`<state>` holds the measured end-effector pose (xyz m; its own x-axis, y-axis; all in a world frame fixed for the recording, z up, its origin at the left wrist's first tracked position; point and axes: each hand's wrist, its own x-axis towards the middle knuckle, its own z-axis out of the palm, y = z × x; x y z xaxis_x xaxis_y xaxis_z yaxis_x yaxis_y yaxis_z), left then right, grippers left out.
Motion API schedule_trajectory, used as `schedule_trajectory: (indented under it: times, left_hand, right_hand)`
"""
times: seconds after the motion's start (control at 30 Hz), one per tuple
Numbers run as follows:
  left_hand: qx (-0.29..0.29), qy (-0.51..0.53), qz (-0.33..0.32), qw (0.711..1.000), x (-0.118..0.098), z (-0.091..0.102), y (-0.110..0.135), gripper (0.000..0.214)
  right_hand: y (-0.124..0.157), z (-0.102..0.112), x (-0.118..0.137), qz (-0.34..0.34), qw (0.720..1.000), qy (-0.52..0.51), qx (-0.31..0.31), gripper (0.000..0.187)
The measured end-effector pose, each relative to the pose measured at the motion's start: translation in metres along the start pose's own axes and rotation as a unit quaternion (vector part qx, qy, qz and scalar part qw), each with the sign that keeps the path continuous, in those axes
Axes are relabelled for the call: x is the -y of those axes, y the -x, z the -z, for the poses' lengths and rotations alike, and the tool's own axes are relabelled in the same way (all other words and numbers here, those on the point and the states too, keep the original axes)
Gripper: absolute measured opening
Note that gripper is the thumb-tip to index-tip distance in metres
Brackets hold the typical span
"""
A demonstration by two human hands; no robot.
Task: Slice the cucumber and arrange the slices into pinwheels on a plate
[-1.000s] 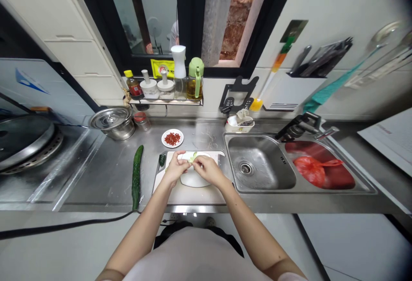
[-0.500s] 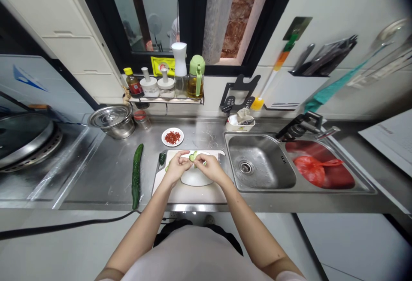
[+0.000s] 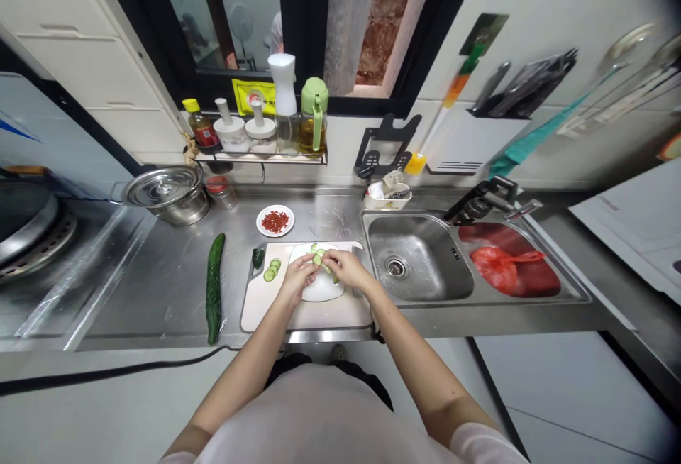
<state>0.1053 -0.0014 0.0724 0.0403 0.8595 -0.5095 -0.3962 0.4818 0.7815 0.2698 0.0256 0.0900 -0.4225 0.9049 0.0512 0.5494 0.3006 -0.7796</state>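
Note:
Over a white plate (image 3: 323,292), my right hand (image 3: 345,267) pinches pale green cucumber slices (image 3: 318,257). My left hand (image 3: 299,279) is closed at the left side of the same slices, its fingertips against them. More slices show on the plate, partly hidden by my fingers. The plate rests on a light cutting board (image 3: 313,318). Left of my left hand, a short overlapping row of cucumber slices (image 3: 272,270) lies on the board. A dark green cucumber end (image 3: 258,258) sits near the board's upper left corner.
A whole cucumber (image 3: 214,286) lies left of the board. Behind it are a small plate of red chopped pieces (image 3: 275,222) and a lidded steel pot (image 3: 173,198). The sink (image 3: 430,258) is at right, with a red plastic bag (image 3: 497,269) in its second basin.
The camera view has shifted a little. My left hand has moved off the sliced row on the board, which now shows fully. Both hands stay together over the plate.

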Motion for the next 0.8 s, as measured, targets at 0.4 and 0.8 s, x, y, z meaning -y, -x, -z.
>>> schedule_trajectory:
  times: [0.4,0.8]
  left_hand:
    - [-0.033,-0.062,0.077,0.995,0.037,-0.005,-0.029,0.038]
    - [-0.046,-0.323,0.080,0.942,0.055,-0.006,-0.060,0.012]
  right_hand:
    - [-0.010,-0.005,-0.053,-0.037,0.995,0.065,0.065,0.013]
    - [-0.017,-0.003,-0.066,-0.066,0.955,0.231,0.172,0.016]
